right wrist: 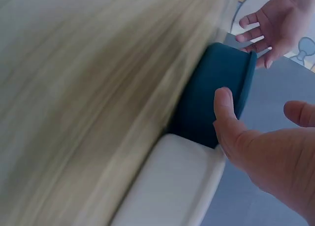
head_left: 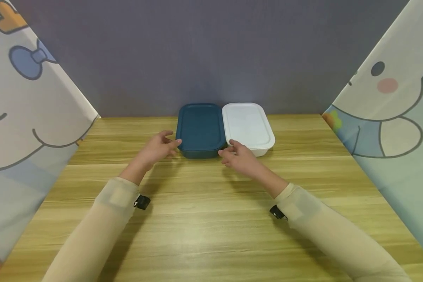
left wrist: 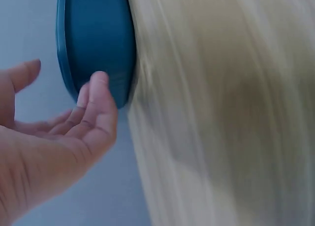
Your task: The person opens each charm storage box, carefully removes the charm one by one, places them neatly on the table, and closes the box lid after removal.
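Observation:
Two lidded rectangular boxes stand side by side at the back of the table. The dark blue box (head_left: pixel 201 127) is on the left and the white box (head_left: pixel 248 124) on the right. My left hand (head_left: pixel 158 148) is beside the blue box's left side, its fingers spread and loosely bent, holding nothing. My right hand (head_left: pixel 241 158) hovers at the front, where the two boxes meet, fingers relaxed and nothing in them. In the right wrist view, the fingers (right wrist: pixel 224 100) overlap the blue box's side (right wrist: pixel 206 93), close to the white box (right wrist: pixel 170 179).
The wood-grain table (head_left: pixel 197 219) runs back to a grey wall (head_left: pixel 204 55). Cartoon-printed panels stand at both sides, the left panel (head_left: pixel 28 109) and the right panel (head_left: pixel 391 105). Small black devices sit at both sleeve cuffs.

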Action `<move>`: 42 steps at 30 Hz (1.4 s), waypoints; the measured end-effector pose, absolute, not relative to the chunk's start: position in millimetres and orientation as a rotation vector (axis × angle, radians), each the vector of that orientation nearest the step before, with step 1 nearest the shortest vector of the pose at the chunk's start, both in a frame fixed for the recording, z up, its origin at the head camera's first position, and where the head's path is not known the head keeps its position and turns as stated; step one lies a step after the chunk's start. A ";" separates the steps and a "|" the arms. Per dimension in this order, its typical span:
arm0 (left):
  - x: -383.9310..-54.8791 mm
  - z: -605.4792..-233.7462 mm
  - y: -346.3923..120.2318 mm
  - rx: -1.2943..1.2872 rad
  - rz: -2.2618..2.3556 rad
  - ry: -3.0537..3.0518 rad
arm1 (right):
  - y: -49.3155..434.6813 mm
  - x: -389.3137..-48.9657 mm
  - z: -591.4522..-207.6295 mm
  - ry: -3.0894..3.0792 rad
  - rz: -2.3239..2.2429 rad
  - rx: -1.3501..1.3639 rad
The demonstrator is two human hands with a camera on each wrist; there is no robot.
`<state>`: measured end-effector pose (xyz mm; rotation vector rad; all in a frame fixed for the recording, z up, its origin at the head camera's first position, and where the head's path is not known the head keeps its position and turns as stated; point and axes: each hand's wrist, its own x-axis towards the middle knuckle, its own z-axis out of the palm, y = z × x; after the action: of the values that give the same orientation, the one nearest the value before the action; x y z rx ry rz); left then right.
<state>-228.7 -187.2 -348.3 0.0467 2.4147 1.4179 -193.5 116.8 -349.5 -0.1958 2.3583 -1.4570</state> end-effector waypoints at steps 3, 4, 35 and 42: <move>-229.4 -353.0 -183.6 0.000 1.542 2.342 | 113.2 -196.5 -354.3 2.305 -1.505 -0.182; -229.8 -354.5 -182.7 -0.004 1.568 2.331 | 111.8 -197.2 -355.6 2.300 -1.516 -0.188; -236.2 -359.8 -187.0 -0.003 1.616 2.233 | 91.3 -202.1 -367.7 2.287 -1.599 -0.155; -239.2 -356.1 -186.4 0.008 1.561 2.233 | 89.4 -202.9 -367.3 2.277 -1.633 -0.126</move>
<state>-239.2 -186.4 -356.1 0.0076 2.2334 1.5612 -202.9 89.4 -367.3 -0.1258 2.2772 -1.6330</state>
